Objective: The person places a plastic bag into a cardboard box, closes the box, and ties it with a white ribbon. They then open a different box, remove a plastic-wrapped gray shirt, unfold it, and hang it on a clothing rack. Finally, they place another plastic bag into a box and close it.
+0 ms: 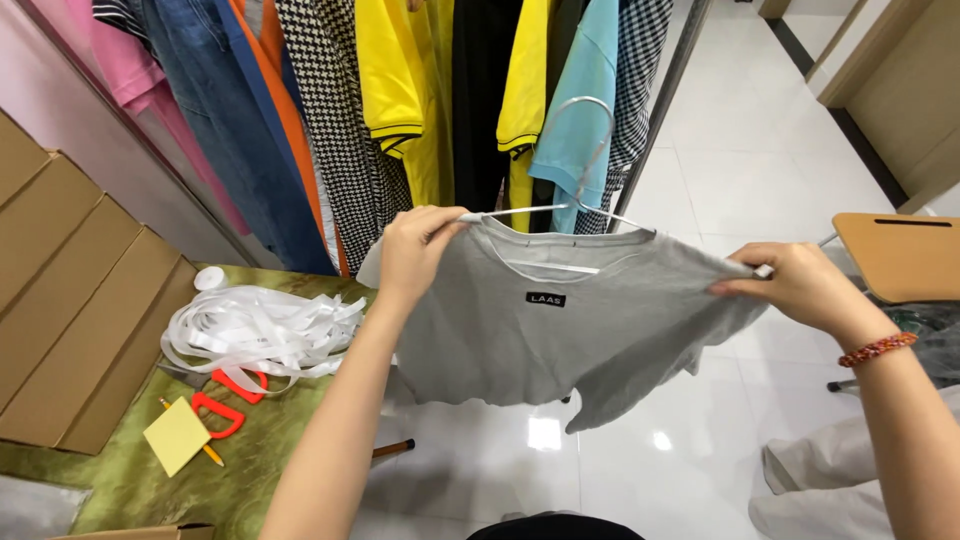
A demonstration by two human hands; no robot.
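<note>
Soft grey knit T-shirt [540, 330] hangs on a thin white wire hanger [580, 160], held up before the clothes rack; left hand [415, 250] and right hand [790, 285] pinch its shoulders shut, likely light, floppy, best gripped there

Black label [546, 299] on shirt; boxes [75, 330] left.
</note>
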